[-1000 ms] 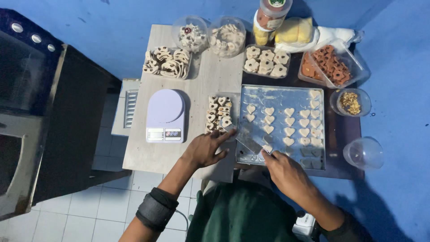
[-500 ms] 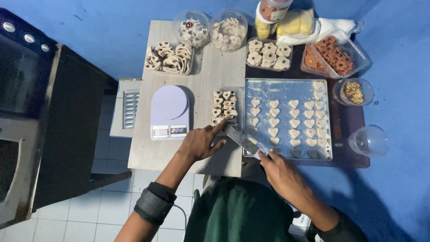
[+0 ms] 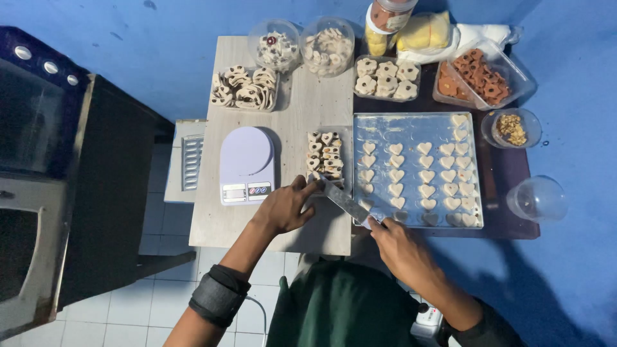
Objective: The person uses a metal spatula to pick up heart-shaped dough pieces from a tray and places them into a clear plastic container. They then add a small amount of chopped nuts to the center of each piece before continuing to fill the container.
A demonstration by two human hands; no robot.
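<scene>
Bare tabletop [image 3: 302, 115] lies open at twelve o'clock of my left hand [image 3: 286, 207]. The scale [image 3: 247, 164] blocks ten o'clock, the cookie stack [image 3: 326, 154] one o'clock, the baking tray [image 3: 385, 128] three o'clock.

Shiny metal blade [image 3: 346, 201] and baking tray [image 3: 411, 123]; matt pale wood tabletop [image 3: 308, 103]; glossy, probably plastic scale [image 3: 246, 164].

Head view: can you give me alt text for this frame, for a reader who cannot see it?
Seen from above, a person's right hand holds a metal scraper at the near edge of a baking tray of heart-shaped cookies, while the left hand rests on the table beside a kitchen scale. Containers of cookies line the far edge.
</scene>
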